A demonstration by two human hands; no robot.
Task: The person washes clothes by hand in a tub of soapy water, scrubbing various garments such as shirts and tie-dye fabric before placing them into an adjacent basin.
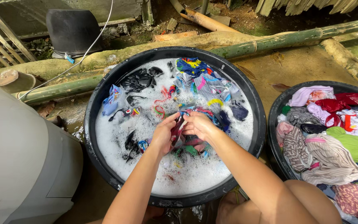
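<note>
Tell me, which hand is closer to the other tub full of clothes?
The right hand, probably. Both hands grip the wet cloth in the soapy tub, but the second tub sits on the right side; the left hand is farther away.

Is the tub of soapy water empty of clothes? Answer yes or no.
No: coloured garments float in the foam of the black tub, and both hands grip one wet cloth.

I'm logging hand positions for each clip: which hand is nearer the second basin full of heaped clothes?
Right. The right hand grips wet cloth in the suds on the side toward that basin; the left hand lies beyond it, farther away.
</note>
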